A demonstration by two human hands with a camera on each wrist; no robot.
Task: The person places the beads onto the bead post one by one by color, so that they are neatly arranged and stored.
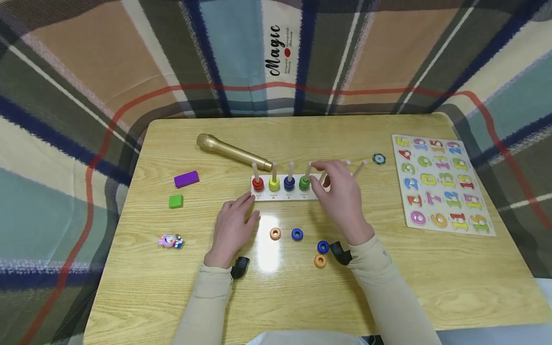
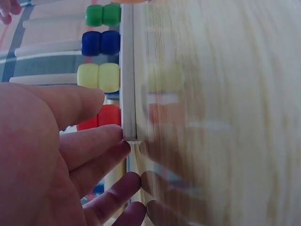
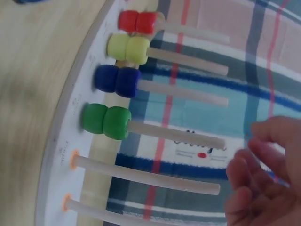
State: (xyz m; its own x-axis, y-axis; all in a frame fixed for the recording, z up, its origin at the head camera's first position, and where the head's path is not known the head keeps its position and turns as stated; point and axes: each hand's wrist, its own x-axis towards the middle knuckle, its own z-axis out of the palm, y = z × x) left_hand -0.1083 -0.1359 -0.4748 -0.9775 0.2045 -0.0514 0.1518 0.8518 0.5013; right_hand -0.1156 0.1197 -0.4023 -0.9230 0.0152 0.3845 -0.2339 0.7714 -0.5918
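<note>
Head view: left hand [image 1: 233, 230] flat on table [image 1: 388, 278], fingertips touching peg board [image 1: 284, 189] left end. Right hand [image 1: 340, 196] above bare pegs, fingers loosely curled, holding nothing visible.

Left wrist: fingers [image 2: 94, 141] straight against board edge.

Right wrist: empty orange-marked peg [image 3: 146, 175] just left of fingers [image 3: 244, 174], long axis pointing toward hand.

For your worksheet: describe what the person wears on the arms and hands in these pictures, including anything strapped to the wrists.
Both arms are in long, plain beige sleeves that end at the wrists. The left hand and right hand are bare: no gloves, rings or watch visible. A small black device sits under each wrist, apparently the wrist cameras. No cables or markings show.
</note>
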